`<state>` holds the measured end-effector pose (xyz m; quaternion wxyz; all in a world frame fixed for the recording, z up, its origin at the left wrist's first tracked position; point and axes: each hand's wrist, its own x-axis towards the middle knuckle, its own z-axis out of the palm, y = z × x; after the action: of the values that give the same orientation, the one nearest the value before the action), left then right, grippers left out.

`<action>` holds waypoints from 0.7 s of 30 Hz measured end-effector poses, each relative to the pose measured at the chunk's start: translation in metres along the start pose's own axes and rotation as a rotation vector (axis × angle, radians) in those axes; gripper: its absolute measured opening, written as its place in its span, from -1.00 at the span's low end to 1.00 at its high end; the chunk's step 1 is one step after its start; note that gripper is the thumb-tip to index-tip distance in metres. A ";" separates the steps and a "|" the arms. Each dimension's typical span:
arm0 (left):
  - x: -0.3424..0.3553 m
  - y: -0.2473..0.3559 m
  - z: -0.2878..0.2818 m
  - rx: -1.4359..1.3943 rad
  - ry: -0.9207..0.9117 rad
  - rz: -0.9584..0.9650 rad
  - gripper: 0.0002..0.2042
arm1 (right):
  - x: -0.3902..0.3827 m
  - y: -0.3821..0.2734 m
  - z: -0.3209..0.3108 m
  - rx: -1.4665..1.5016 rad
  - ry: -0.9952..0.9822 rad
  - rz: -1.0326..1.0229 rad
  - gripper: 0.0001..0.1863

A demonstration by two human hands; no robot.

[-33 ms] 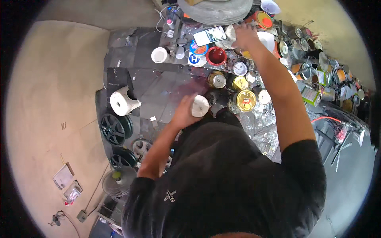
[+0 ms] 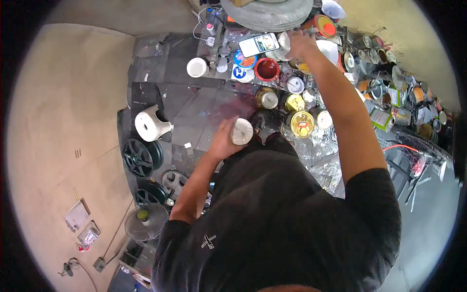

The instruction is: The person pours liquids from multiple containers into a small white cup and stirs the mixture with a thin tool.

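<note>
My left hand (image 2: 225, 140) is wrapped round the side of a can (image 2: 242, 132) with a pale, smeared round top, held in front of my waist. My right arm stretches forward to the crowded far surface. There my right hand (image 2: 301, 45) lies palm down, its fingers stretched forward and slightly apart, beside a whitish round lid (image 2: 283, 41) and a red can (image 2: 324, 27). What lies under the palm is hidden. Left of that hand are a phone (image 2: 259, 45) with a lit screen and a red-rimmed tub (image 2: 267, 69) of dark red paint.
Several paint cans, among them a gold-topped one (image 2: 302, 124), stand close before my legs. More cans (image 2: 384, 119) crowd the right side. To the left are a white stool (image 2: 149, 124), a dark wheel rim (image 2: 139, 157) and a fan (image 2: 146, 222). A white tub (image 2: 197, 67) stands farther off.
The can in my left hand has shifted slightly left and down, and its top faces up more squarely. My right hand has hardly moved.
</note>
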<state>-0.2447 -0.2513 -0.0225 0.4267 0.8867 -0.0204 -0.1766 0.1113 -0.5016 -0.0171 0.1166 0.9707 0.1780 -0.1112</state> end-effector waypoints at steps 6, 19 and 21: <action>-0.037 -0.022 -0.007 -0.237 0.291 -0.225 -0.06 | 0.016 -0.007 -0.016 -0.004 -0.218 -0.068 0.00; 0.170 0.030 -0.023 -0.097 0.272 0.253 -0.12 | -0.290 0.005 0.039 0.840 -0.166 0.121 0.02; 0.211 0.053 -0.019 0.004 0.322 0.347 -0.11 | -0.348 0.001 0.076 0.842 -0.153 0.351 0.03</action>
<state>-0.0348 -0.3098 -0.0335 0.4467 0.8875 -0.1047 0.0433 -0.2191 -0.6339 0.0009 -0.2582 0.9380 -0.0591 -0.2237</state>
